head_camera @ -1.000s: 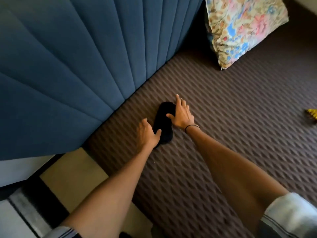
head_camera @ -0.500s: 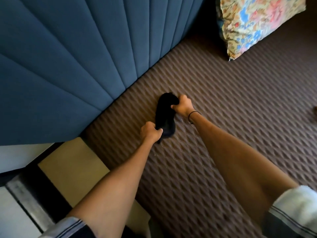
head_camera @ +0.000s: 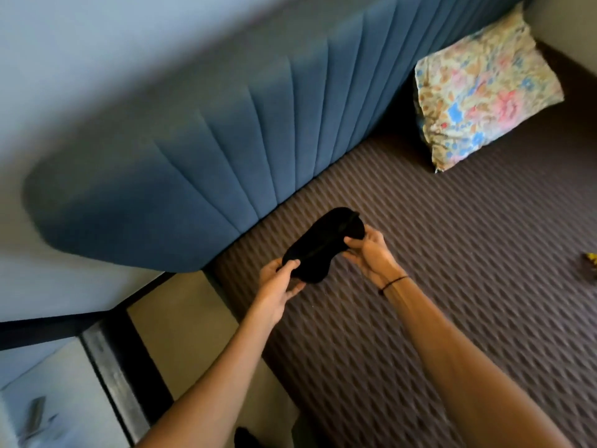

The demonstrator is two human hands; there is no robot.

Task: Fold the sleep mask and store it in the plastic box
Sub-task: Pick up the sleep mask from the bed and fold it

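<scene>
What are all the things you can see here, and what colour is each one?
mask: one, black, held up over the bed between both hands
headboard: one, blue, padded, behind the bed
bed: one, brown ridged cover, fills the right side
pillow: one, flowery, far right corner of the bed against the headboard
yellow thing: one, at the right edge of the bed, too cut off to name
wristband: one, black, on the right wrist
left hand: pinching the mask's near end
right hand: pinching the mask's far end
</scene>
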